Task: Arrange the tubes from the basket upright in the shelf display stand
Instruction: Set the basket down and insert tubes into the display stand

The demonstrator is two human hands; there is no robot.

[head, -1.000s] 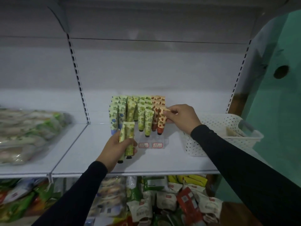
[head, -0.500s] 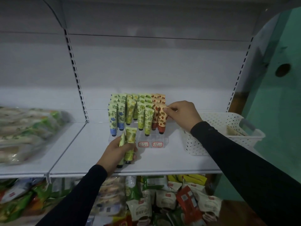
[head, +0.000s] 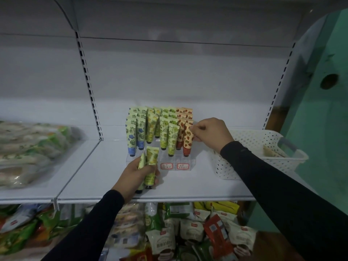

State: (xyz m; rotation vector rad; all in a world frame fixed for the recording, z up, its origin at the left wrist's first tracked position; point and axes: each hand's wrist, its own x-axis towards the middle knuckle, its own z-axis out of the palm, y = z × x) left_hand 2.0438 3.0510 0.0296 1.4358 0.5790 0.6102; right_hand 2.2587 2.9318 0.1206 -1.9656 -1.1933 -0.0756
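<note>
Standing in the display stand on the shelf, an orange tube is pinched at its top by the right hand; the left hand grips two yellow-green tubes, beside the white basket.

Patterned tubes upright in stand

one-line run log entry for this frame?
left hand: holds two yellow-green tubes | right hand: pinches front orange tube in display stand | basket: right
</note>
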